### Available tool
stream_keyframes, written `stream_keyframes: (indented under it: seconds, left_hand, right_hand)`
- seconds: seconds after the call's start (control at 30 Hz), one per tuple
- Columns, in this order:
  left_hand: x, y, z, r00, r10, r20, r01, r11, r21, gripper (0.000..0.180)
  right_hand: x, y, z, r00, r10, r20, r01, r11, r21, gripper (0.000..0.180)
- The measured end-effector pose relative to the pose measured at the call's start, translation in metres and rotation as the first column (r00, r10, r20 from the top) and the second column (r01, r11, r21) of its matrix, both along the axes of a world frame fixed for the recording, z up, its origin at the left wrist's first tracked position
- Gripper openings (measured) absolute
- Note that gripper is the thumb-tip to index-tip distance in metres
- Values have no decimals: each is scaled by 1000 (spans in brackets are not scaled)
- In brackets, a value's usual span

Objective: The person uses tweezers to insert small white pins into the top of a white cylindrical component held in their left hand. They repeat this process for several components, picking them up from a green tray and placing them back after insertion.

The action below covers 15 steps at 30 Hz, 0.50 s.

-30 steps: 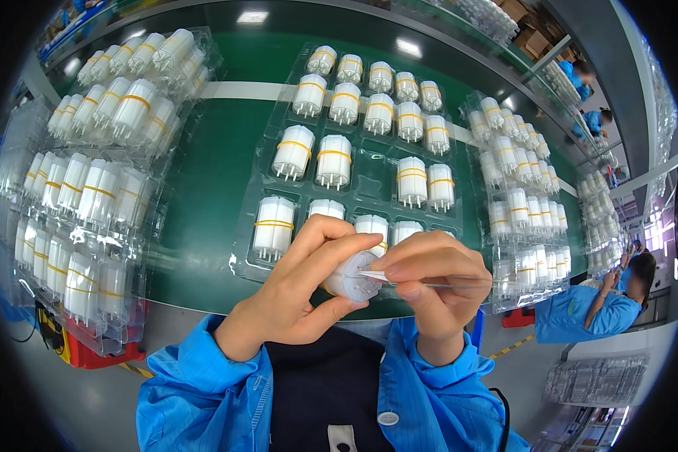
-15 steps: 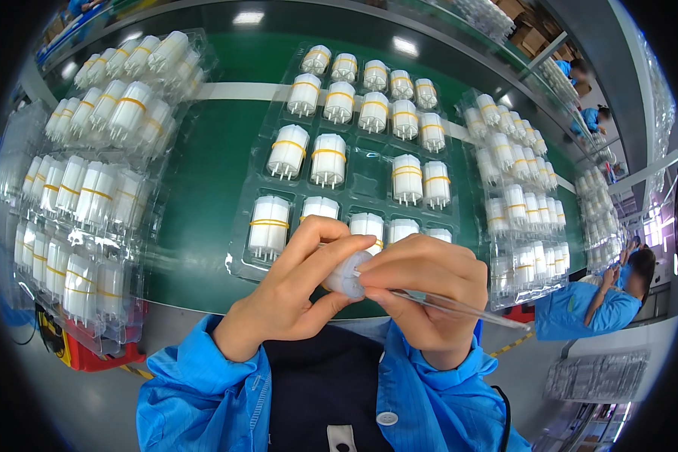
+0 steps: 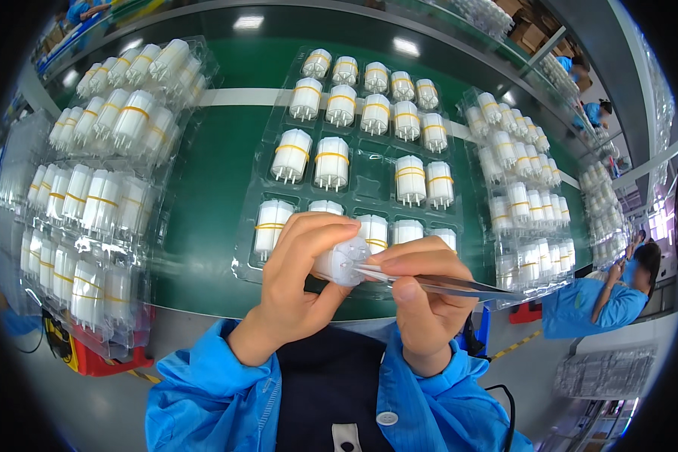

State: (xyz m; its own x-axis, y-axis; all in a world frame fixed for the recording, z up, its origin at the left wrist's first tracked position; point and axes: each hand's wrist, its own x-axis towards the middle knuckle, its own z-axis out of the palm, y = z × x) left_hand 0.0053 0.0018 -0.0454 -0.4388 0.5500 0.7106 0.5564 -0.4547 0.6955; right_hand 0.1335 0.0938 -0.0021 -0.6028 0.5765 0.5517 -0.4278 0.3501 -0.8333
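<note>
My left hand [image 3: 290, 267] is closed around a white cylinder [image 3: 346, 260] and tilts its round end toward my right hand. In my right hand [image 3: 429, 297] is a pair of slim metal tweezers [image 3: 471, 285], pinched between thumb and fingers. The narrow tips meet the cylinder's round end; whether they grip anything there I cannot tell. Just beyond my hands lies a clear plastic tray [image 3: 369, 179] of white cylinders [image 3: 331, 164], which have yellow bands and pins underneath. One compartment in its second row from the front holds no cylinder.
Stacked clear trays of banded white cylinders stand on the left [image 3: 102, 202] and on the right [image 3: 518, 197] of the green work surface [image 3: 196, 188]. A red bin [image 3: 109, 361] is on the floor at left. At far right, a person in blue [image 3: 591, 301] works.
My right hand has lowered and opened up around the tweezers, showing more of them. The cylinder's round end now faces me more plainly. The whole view has shifted slightly.
</note>
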Motion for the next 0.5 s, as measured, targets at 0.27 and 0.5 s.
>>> stream_keyframes:
  seconds: [0.27, 0.5]
  left_hand:
    - [2, 1, -6, 991, 108, -73, -106, 994, 26, 56]
    - [2, 1, -8, 989, 114, -90, -110, 993, 45, 55]
  right_hand:
    - [-5, -1, -5, 1000, 4, 12, -4, 1000, -21, 14]
    - [-5, -2, -10, 999, 14, -37, -16, 999, -38, 13]
